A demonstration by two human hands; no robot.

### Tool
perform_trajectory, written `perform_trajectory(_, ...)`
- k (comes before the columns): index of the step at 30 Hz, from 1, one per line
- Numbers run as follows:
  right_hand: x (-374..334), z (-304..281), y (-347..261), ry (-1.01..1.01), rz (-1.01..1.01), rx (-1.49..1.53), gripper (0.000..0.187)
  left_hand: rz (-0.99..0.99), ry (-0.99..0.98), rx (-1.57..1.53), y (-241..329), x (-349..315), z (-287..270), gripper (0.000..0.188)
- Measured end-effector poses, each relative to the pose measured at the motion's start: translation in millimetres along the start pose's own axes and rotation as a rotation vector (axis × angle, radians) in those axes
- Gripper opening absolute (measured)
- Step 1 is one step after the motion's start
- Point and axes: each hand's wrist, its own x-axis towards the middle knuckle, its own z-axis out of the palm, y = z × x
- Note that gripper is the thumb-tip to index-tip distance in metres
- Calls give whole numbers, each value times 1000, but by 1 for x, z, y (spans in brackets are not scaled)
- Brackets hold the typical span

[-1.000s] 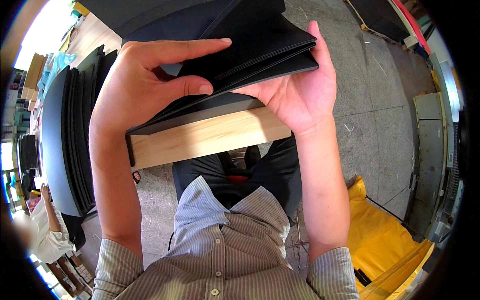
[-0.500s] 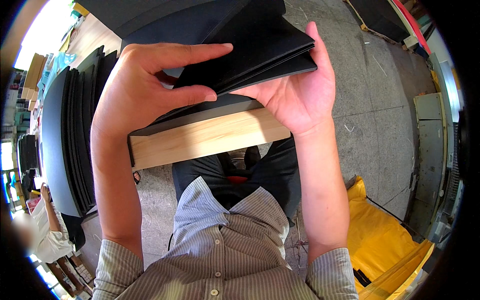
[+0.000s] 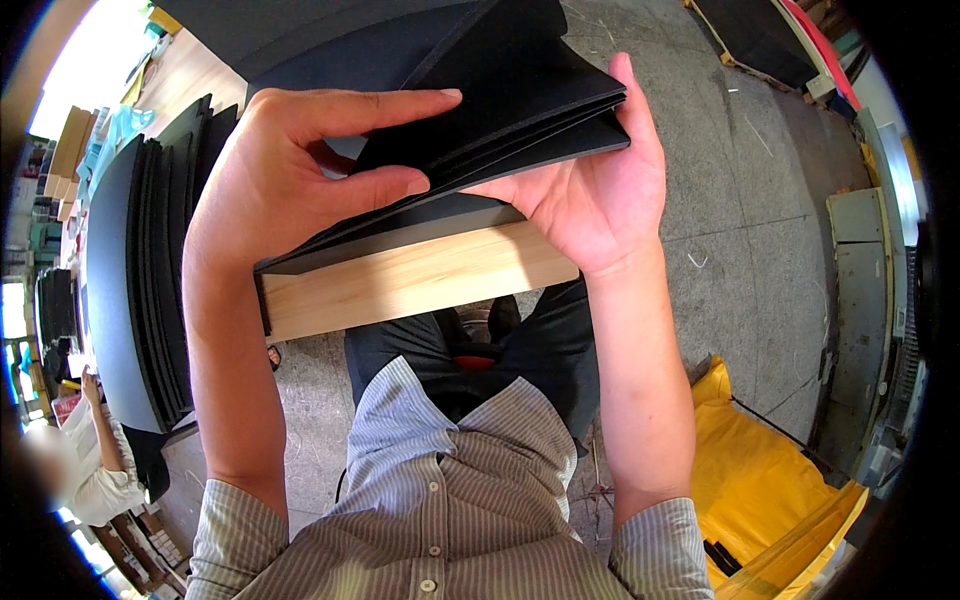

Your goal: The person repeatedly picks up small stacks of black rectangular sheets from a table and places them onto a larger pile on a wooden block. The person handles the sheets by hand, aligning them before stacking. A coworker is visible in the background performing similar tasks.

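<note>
Several black sheets [image 3: 500,115], thin and stiff like card or foam board, lie layered between my hands, their edges fanned apart at the right corner. My left hand [image 3: 265,165] holds their near left part, with the thumb along the near edge and the index finger stretched over the top. Its other fingers are hidden. At the right corner my right hand [image 3: 605,190] cups the stack from below, thumb upright against the corner. Its remaining fingers are covered by the sheets. Beneath them is a pale wooden board [image 3: 420,280], with more dark sheet material on it.
To the left stands a row of curved-looking black sheets [image 3: 135,290]. A yellow bag [image 3: 755,480] sits on the floor [image 3: 740,230] at lower right. A grey metal cabinet [image 3: 860,300] lines the right side. Another person [image 3: 95,460] is at the far left.
The sheet edges at the right corner have spread a little further apart. My right hand has shifted slightly left, while my left hand keeps nearly the same place.
</note>
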Motion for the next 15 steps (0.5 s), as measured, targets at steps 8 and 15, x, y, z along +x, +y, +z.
perform_trajectory(8,-1,0,0,15,-12,-13,76,5,0,-17,-1,0,1,53)
perform_trajectory(15,-2,-2,0,-23,-4,17,75,-16,-12,-7,3,-1,1,53)
